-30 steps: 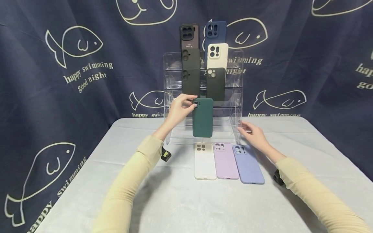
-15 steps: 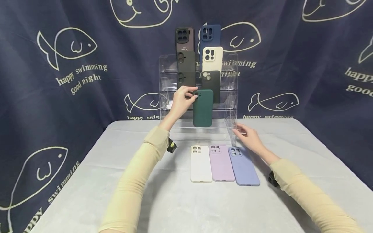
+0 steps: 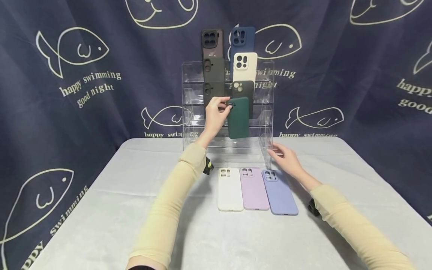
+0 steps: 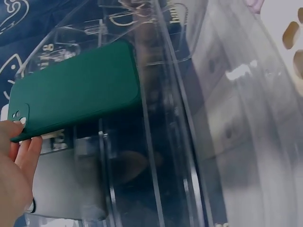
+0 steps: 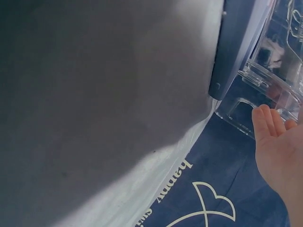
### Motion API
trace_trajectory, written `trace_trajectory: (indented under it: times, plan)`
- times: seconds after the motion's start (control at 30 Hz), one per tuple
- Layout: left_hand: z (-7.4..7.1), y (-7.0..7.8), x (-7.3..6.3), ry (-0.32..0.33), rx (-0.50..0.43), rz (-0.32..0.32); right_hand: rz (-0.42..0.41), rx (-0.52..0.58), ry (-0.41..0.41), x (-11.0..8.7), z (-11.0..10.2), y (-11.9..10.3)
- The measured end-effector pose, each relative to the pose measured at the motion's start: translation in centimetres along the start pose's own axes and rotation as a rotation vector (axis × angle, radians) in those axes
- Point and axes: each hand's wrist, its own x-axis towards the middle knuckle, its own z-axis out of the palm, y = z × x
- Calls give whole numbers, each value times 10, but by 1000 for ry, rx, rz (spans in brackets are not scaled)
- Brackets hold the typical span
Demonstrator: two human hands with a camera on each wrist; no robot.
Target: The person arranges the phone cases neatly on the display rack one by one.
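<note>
My left hand pinches a dark green phone case by its upper left corner, thumb at the camera holes. The case hangs nearly upright in front of a tiered clear acrylic display stand; in the left wrist view it lies across the stand's ledges, apparently above them. My right hand is at the stand's lower right side, fingers fairly straight and fingertips at the clear panel. Whether they press on it is hard to tell. In the right wrist view those fingers lie along the stand's edge.
On the upper tiers stand a brown-black case, dark grey cases, a blue case, a white case and a black case. Before the stand lie a white case, a lilac case and a periwinkle case.
My left hand has raised the green case from the stand's lower front toward the middle tiers, just below the black case. My right hand stays by the stand's side. The head view has shifted slightly.
</note>
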Motion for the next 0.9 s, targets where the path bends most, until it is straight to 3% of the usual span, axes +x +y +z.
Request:
trace_trajectory:
  times: [0.27, 0.47, 0.7, 0.9]
  plan:
    - [15, -10, -6, 6, 8, -4, 6, 6, -7, 0, -1, 1]
    - [20, -12, -8, -27, 1, -15, 5, 2, -4, 1, 0, 0]
    - [19, -9, -9, -66, -1, -39, 10, 8, -8, 2, 0, -1]
    - [14, -8, -17, -92, 17, -63, 6, 0, -4, 1, -1, 2]
